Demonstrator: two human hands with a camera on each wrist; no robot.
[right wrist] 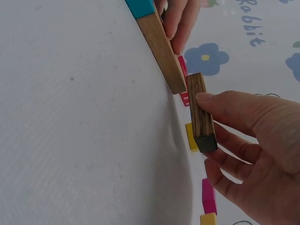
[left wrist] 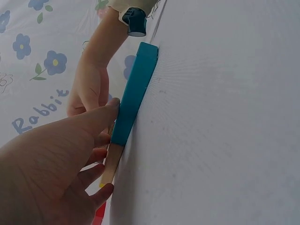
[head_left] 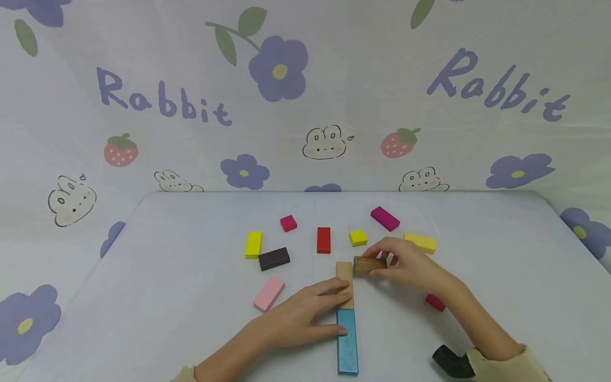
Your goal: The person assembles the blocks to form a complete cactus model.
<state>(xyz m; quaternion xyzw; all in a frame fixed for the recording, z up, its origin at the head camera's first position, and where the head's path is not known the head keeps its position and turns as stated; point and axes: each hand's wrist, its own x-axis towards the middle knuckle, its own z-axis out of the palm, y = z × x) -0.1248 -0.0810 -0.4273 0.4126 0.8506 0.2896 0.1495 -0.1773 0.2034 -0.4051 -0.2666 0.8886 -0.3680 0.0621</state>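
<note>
My left hand [head_left: 296, 315] rests its fingers on a light wooden block [head_left: 343, 269], with its thumb on a long blue block [head_left: 348, 353]. These two blocks lie end to end in a line running away from me. My right hand [head_left: 412, 265] pinches a dark-grained brown wooden block [head_left: 369, 264] between thumb and fingers. That block points crosswise, its left end beside the far end of the light one. In the right wrist view the brown block [right wrist: 202, 115] shows its striped grain, close by the tip of the light block [right wrist: 164, 56].
Beyond the hands lie a red block [head_left: 323, 240], small yellow block [head_left: 358, 237], magenta block [head_left: 385, 218] and pale yellow block [head_left: 420, 242]. To the left are a pink block [head_left: 269, 293], black block [head_left: 274, 259], yellow block [head_left: 254, 244] and small red cube [head_left: 288, 223].
</note>
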